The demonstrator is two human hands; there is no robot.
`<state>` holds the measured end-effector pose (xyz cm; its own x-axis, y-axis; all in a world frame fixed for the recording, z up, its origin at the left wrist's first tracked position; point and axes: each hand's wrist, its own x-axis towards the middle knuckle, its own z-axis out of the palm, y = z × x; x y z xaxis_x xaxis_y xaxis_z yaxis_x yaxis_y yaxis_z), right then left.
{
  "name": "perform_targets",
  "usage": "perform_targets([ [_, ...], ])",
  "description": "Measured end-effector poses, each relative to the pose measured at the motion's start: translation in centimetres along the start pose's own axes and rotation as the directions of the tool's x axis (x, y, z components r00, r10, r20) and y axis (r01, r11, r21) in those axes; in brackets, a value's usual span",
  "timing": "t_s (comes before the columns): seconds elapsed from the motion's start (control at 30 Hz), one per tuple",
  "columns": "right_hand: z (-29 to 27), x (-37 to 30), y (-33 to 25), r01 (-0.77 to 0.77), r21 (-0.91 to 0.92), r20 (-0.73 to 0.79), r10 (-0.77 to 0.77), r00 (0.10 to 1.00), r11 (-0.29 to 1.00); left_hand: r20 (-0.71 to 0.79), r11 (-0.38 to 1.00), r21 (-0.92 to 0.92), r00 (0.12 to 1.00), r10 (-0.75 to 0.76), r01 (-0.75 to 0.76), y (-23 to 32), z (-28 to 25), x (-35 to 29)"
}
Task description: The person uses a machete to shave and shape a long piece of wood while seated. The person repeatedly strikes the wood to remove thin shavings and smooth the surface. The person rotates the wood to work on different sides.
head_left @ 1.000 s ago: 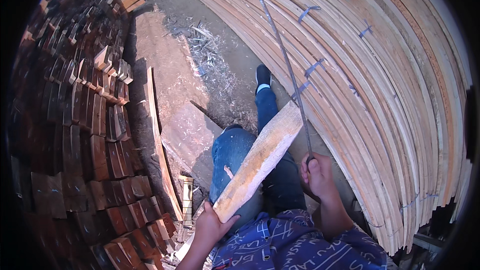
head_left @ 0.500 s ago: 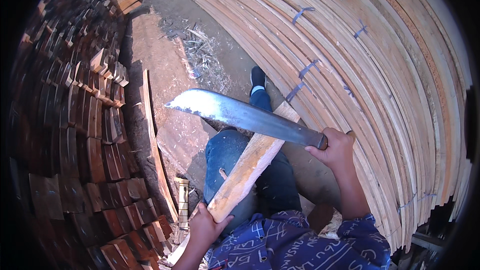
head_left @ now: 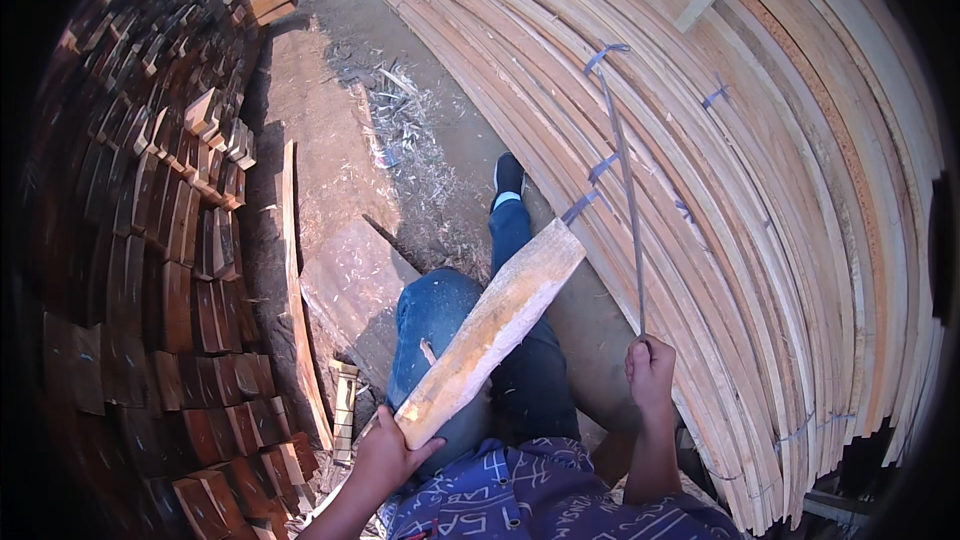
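My left hand (head_left: 385, 452) grips the near end of a rough wooden board (head_left: 490, 325), which slants away to the upper right above my legs. The board's top face is yellowish and uneven, with a paler side edge. In my right hand (head_left: 650, 370) is a machete (head_left: 625, 185), its fingers wrapped round the handle. The blade points up and away and is seen almost edge-on, apart from the board and to its right. My fingers hide most of the handle.
Stacked short wood blocks (head_left: 180, 320) rise along the left. Long timber strips (head_left: 700, 220), tied with blue bands, cover the right side. A narrow plank (head_left: 292, 290) lies on the ground at left, near a flat slab (head_left: 355, 270). Wood shavings (head_left: 405, 120) litter the ground ahead.
The machete has swung from lying across above the board to standing upright on its right. My right hand has moved down and slightly left. The board has shifted slightly left.
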<state>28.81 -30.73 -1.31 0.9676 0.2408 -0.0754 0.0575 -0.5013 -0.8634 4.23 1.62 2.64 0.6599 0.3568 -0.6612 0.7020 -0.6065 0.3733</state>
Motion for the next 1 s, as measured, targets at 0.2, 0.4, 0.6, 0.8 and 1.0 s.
perform_targets([
  [0.2,2.9,3.9,-11.1,0.357,-0.267,0.195,-0.313,0.93,0.895,0.04,0.998,-0.068,0.999,-0.003,0.006,0.5,-0.6,0.0],
  [0.4,3.9,6.3,-11.4,0.439,-0.412,0.195,-0.393,0.899,0.799,-0.029,0.996,-0.083,0.999,0.014,-0.016,0.1,-0.3,-0.3],
  [0.6,2.8,6.3,-9.4,0.454,-0.563,0.176,-0.437,0.882,0.69,-0.039,0.996,-0.067,0.998,0.049,-0.052,0.7,-0.5,-0.5],
  [0.8,1.5,5.6,-8.5,0.44,-0.569,0.097,-0.475,0.875,0.694,-0.128,0.979,-0.052,0.974,0.189,-0.197,0.6,0.1,-0.1],
  [1.0,-3.0,6.3,-4.4,0.165,-0.576,-0.138,-0.293,0.946,0.801,-0.148,0.967,-0.14,0.971,0.19,-0.211,-0.3,0.7,0.1],
])
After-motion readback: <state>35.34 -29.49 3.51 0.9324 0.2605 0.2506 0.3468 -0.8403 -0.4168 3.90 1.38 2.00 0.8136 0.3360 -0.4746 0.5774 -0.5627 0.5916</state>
